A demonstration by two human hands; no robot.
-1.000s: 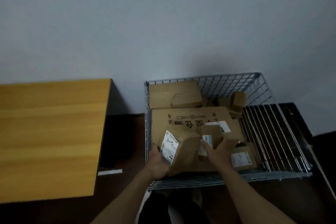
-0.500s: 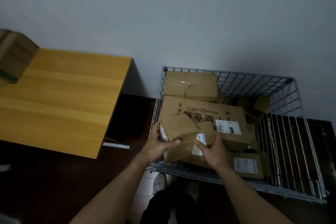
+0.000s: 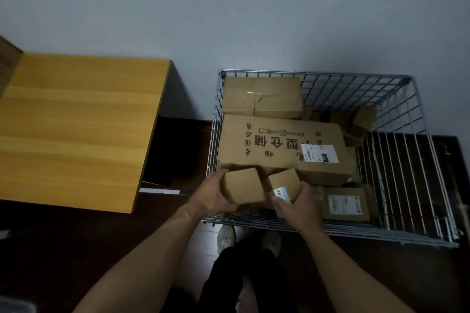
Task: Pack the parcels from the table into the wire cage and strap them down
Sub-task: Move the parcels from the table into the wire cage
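A wire cage (image 3: 315, 75) stands against the wall and holds several cardboard parcels. My left hand (image 3: 212, 194) grips a small plain brown box (image 3: 243, 185) at the cage's near left corner. Beside it, my right hand (image 3: 298, 207) holds a second small box (image 3: 286, 181) with a white barcode label. Both boxes sit low inside the cage, in front of a long printed carton (image 3: 279, 146). A taped box (image 3: 262, 96) lies at the back left, and a flat labelled parcel (image 3: 344, 204) at the near right.
A yellow wooden table (image 3: 76, 129) stands to the left of the cage, with the corner of a brown box (image 3: 9, 63) at its far left edge. Small boxes (image 3: 361, 119) lie at the cage's back right. Dark floor surrounds; my shoes (image 3: 226, 237) are below the cage.
Both hands have lowered the two small boxes into the cage's near left corner, and the boxes now sit side by side. The view has shifted, showing more of the table.
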